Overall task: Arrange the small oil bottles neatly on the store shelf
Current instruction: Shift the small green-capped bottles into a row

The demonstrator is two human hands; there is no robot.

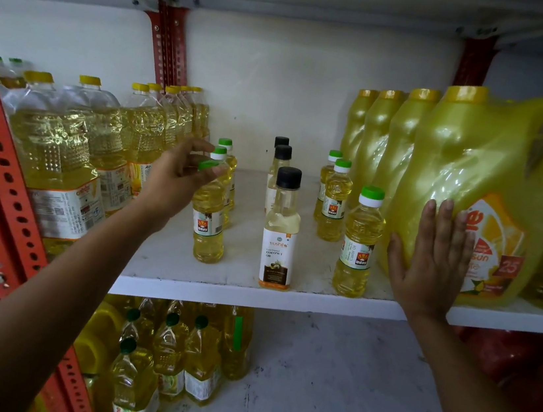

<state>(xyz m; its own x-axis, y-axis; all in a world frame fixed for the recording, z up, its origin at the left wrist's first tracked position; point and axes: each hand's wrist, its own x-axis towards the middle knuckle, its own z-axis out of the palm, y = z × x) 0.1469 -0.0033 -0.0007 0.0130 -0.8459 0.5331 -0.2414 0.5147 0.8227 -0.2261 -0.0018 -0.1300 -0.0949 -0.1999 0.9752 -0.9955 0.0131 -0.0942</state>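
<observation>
Small oil bottles stand in three loose rows mid-shelf, prob. being lined up front to back. Left hand pinches the green cap of the front-left bottle, fingers curled. Right hand lies flat and open against the big yellow jug, likely steadying it.

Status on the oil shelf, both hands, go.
Left hand closing on front green-capped bottle at the cap. Right hand flat against big yellow jug. Three rows upright, nothing blocking.

L grip outstretched, fingers curled loosely; R grip flat, palm fwd, fingers up.
</observation>
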